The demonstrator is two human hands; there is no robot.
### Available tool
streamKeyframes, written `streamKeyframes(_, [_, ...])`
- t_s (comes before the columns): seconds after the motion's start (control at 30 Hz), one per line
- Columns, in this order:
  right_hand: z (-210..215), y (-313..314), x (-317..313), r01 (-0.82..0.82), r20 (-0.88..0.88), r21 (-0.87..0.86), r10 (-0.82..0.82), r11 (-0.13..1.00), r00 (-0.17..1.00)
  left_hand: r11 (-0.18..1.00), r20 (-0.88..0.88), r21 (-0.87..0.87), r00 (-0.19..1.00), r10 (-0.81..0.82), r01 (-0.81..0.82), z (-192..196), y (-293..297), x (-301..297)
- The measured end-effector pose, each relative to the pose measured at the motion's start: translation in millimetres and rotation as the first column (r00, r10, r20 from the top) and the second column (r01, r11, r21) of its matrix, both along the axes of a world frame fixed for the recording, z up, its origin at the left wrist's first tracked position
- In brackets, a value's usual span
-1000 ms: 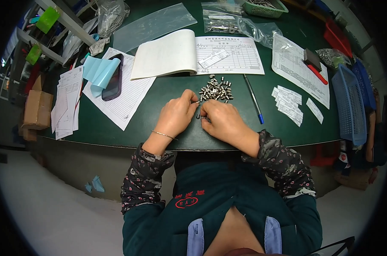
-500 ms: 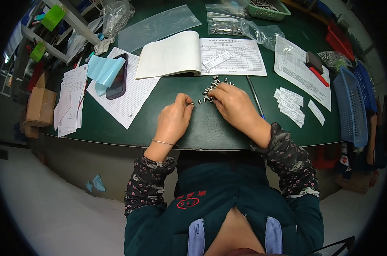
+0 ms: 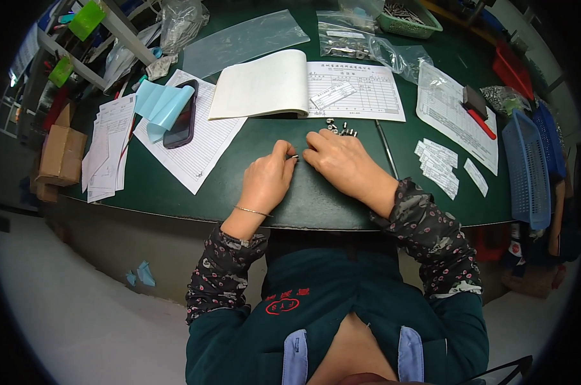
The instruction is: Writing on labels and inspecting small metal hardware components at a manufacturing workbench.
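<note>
Your worktop (image 3: pixel 342 205) is covered in dark green, its near edge curving just in front of your body, with pale grey floor below on your left. An open form book (image 3: pixel 303 86) lies at the middle toward the far edge, its left page lifted and blank, its right page a printed table. Toward the left edge a loose printed sheet (image 3: pixel 191 144) carries a dark phone (image 3: pixel 183 123) with a light blue film (image 3: pixel 159 106) half over it, and a stack of papers (image 3: pixel 104 151) sits at the left edge beside a cardboard box (image 3: pixel 58 154). Clear plastic bags (image 3: pixel 367 45) and a green tray (image 3: pixel 409 22) stand along the far edge; a blue basket (image 3: pixel 528 170) lines the right edge, with small white labels (image 3: pixel 441 167) and another printed sheet (image 3: pixel 454 115) nearer the middle. A pen (image 3: pixel 387 151) lies just right of your hands. Your left hand (image 3: pixel 265 183) rests knuckles up near the front edge, thumb and forefinger pinched on a small metal part (image 3: pixel 295 157). Your right hand (image 3: pixel 342 160) lies palm down just beside it, fingers loosely curled, fingertips almost meeting the left; whether it holds anything you cannot tell. The small pile of metal parts (image 3: pixel 340 128) lies just beyond your right hand, below the book's near edge.
</note>
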State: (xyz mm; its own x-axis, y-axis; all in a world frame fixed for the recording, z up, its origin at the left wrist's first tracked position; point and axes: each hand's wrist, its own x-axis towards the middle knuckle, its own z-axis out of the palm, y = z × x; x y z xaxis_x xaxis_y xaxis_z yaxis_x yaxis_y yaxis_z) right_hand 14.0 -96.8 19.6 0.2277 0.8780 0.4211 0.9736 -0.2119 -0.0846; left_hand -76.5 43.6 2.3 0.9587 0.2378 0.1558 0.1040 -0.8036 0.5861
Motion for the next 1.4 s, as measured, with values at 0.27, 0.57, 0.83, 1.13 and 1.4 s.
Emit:
streamKeyframes(0.27, [-4.5, 7.4, -3.6, 0.015, 0.095, 0.002, -0.016, 1.0, 0.995, 0.998, 0.019, -0.067, 1.0, 0.004, -0.003, -0.4, 0.4, -2.9])
streamKeyframes(0.57, [-1.8, -18.4, -14.9, 0.229, -0.579, 0.348, 0.017, 0.909, 0.815, 0.813, 0.223, -0.556, 0.974, -0.05, 0.169, 1.4, -17.7, -7.2])
streamKeyframes(0.83, [17.8, -31.8, -22.4, 0.185, -0.358, 0.543, 0.027, 0.819, 0.933, 0.803, 0.409, -0.533, 0.912, -0.031, 0.267, 11.9, -35.8, -6.8])
streamKeyframes(1.13, [22.0, -38.2, -23.1, 0.229, -0.433, 0.537, 0.032, 0.812, 0.901, 0.543, 0.348, -0.773, 0.935, -0.069, 0.328, 12.5, -38.3, -1.2])
streamKeyframes(1.4, [28.6, -39.0, -24.3, 0.138, -0.596, 0.329, 0.092, 0.934, 0.798, -0.41, -0.073, -0.901, 0.981, -0.177, -0.141, 9.1, -47.3, -4.2])
